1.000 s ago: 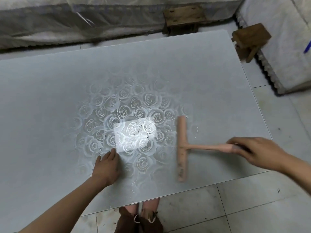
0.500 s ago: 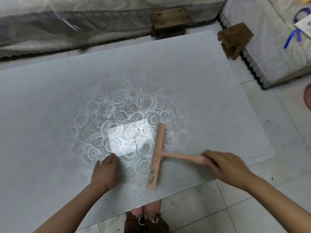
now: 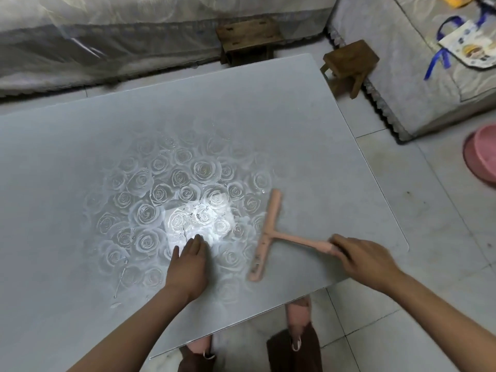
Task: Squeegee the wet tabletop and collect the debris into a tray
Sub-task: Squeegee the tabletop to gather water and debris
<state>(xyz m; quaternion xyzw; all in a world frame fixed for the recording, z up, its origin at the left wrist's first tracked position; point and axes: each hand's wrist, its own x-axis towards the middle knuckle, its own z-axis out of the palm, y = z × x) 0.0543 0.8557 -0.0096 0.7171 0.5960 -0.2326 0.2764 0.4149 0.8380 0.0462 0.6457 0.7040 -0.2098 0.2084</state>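
A pale grey tabletop with a rose pattern lies below me, with water drops and streaks over the roses near its middle. My right hand grips the handle of a pink T-shaped squeegee, whose blade lies tilted on the table right of the bright glare patch. My left hand rests flat on the tabletop with straight fingers, just below the glare. No tray is plainly in view.
Two small wooden stools stand beyond the table's far right corner. A pink basin sits on the tiled floor at the right edge. Covered furniture lines the back and right, with a bag on it.
The squeegee swept left across the table towards the glare patch, its blade turning from upright to tilted, then stayed put. My left hand stayed flat on the table. The view shifted.
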